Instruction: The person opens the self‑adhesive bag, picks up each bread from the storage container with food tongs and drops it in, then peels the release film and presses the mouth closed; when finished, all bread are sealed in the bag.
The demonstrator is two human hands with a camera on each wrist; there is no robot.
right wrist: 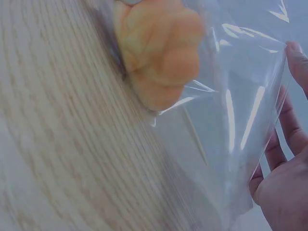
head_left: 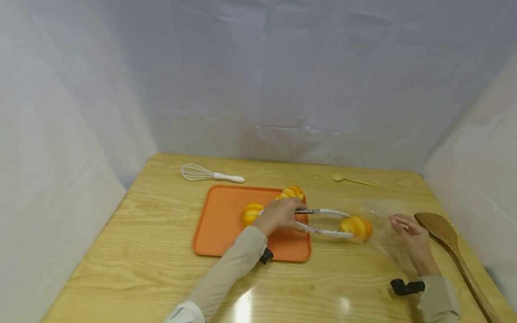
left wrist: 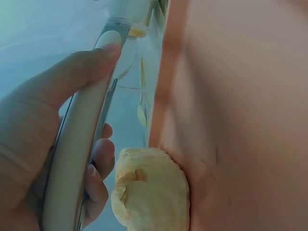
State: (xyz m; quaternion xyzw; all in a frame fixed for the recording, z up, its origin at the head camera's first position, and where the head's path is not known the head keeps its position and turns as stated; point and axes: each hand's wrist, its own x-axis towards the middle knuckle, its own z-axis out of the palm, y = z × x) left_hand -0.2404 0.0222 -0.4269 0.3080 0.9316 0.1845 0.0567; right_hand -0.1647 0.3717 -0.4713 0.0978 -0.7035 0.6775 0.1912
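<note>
My left hand [head_left: 281, 215] grips the metal tongs [head_left: 323, 231] over the right side of an orange tray [head_left: 220, 224]. In the left wrist view, the thumb lies along the pale handle [left wrist: 77, 139] and the fingers curl around it. The tong tips reach right, one at each side of a golden bread roll [head_left: 357, 228]. This roll is inside a clear plastic bag [right wrist: 240, 115], low over the wooden table. My right hand [head_left: 413, 237] pinches the bag's far end between thumb and fingers. Another roll [head_left: 251, 214] and a twisted bread [head_left: 292, 193] sit on the tray, partly behind my left hand.
A white whisk [head_left: 229, 177] lies behind the tray. Toward the back right is a small yellow-green spoon [head_left: 337, 177]. A long wooden spatula [head_left: 443, 229] lies along the table's right side, close to my right hand. Pale sheets [head_left: 258, 89] enclose the back and sides.
</note>
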